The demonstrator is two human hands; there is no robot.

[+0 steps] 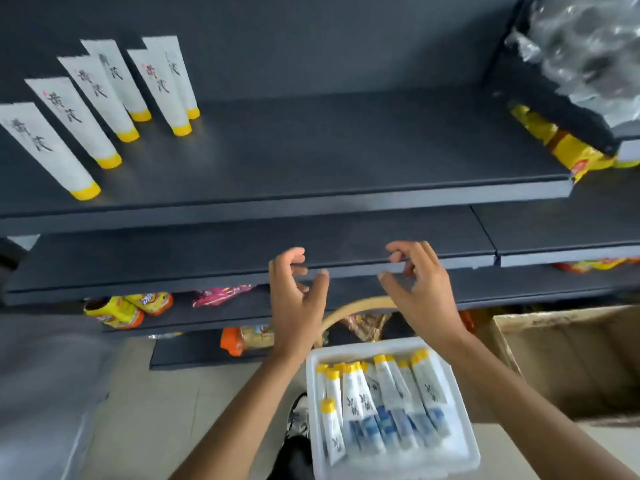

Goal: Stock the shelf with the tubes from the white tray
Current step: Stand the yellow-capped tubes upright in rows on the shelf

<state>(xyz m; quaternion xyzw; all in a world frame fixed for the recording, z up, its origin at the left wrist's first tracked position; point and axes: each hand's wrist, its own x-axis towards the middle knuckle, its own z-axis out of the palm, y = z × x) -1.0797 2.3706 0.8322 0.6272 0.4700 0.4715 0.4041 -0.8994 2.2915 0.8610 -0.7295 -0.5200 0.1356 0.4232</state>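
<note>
Several white tubes with yellow caps [104, 102] stand cap-down on the left part of the dark upper shelf [329, 157]. Below, a white tray [464, 431] holds several more tubes [384, 400] lying side by side. My left hand [298, 299] and my right hand [415, 289] hover above the tray, in front of the edge of the lower shelf. Both hands are empty, with fingers curled and spread apart.
Yellow snack packets [561, 147] and a clear plastic bag [588, 46] sit at the right end of the shelving. More snack bags [128, 306] lie on lower shelves. A cardboard box [571, 362] stands at the right, and a basket handle [353, 313] shows behind the tray.
</note>
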